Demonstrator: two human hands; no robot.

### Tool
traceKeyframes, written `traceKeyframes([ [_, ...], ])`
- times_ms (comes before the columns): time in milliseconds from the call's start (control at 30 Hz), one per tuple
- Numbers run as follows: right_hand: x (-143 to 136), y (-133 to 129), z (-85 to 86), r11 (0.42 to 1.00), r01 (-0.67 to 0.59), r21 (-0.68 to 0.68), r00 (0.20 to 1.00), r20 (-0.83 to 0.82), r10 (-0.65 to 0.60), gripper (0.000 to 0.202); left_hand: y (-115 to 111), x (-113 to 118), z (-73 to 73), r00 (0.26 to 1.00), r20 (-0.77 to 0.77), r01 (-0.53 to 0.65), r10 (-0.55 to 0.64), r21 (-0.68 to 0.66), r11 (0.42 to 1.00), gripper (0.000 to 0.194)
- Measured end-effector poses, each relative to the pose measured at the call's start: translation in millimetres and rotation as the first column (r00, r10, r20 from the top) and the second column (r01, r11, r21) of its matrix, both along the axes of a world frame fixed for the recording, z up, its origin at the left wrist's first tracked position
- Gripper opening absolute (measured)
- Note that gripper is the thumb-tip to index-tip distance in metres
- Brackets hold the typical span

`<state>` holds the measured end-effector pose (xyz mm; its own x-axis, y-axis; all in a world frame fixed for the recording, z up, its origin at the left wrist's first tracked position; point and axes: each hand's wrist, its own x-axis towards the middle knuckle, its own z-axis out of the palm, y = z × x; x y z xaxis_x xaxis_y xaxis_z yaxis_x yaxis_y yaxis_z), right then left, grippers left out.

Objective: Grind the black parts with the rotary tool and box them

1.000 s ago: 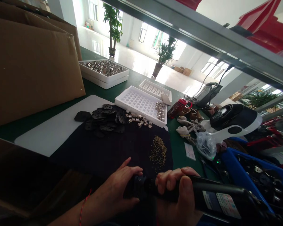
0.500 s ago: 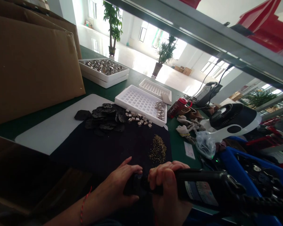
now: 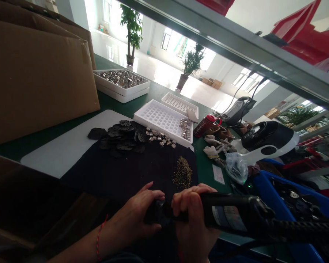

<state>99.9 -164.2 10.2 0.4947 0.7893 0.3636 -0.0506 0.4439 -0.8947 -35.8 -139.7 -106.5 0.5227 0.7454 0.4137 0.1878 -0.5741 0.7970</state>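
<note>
My right hand (image 3: 194, 219) is wrapped round the front of a black electric screwdriver (image 3: 233, 215), which lies nearly level with its cord leading off right. The tool's tip points left, toward a dark part (image 3: 156, 212) that my left hand (image 3: 139, 212) grips between thumb and fingers. Shadow hides the part's shape and whether the tip touches it. Just beyond my hands, a heap of small brass-coloured screws (image 3: 182, 172) lies on a dark cloth (image 3: 126, 175). Farther back are a pile of flat black plates (image 3: 123, 137) and several shiny metal pieces (image 3: 161, 138).
A white gridded tray (image 3: 159, 118) stands behind the metal pieces. At the left rises a large cardboard box (image 3: 44, 76). On the right are a red bottle (image 3: 205, 124), a black-and-white fan (image 3: 268, 138) and a blue bin (image 3: 279, 197) of black parts. A metal shelf beam (image 3: 222, 36) crosses overhead.
The right hand and screwdriver appear very slightly farther left, as the whole right side of the view shifts a little. Both hands keep their grip.
</note>
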Motion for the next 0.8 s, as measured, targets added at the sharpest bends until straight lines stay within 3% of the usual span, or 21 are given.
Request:
traceKeyframes([
  [67,8,-2,7.5,0.997,0.053,0.048,0.991,-0.127,-0.046,0.012,-1,0,0.8,1.0,0.003,-0.014,0.014,0.008,1.0,0.08],
  [167,28,-6,15.1,0.961,0.267,0.078,0.936,-0.259,-0.239,0.018,-3,-2,2.1,1.0,0.002,-0.019,0.019,-0.002,1.0,0.082],
  [300,58,-10,11.4,0.895,0.444,0.029,0.866,-0.272,-0.421,0.02,-3,-7,6.9,1.0,-0.004,-0.018,0.017,-0.008,1.0,0.083],
  [533,69,-4,-6.5,0.88,0.473,-0.05,0.835,-0.292,-0.465,0.023,-3,-13,21.2,0.996,-0.093,-0.024,0.016,-0.082,0.996,0.087],
  [800,64,2,-9.4,0.879,0.474,-0.045,0.837,-0.287,-0.466,0.026,-3,-13,20.8,0.993,-0.111,-0.038,0.03,-0.069,0.997,0.094],
])
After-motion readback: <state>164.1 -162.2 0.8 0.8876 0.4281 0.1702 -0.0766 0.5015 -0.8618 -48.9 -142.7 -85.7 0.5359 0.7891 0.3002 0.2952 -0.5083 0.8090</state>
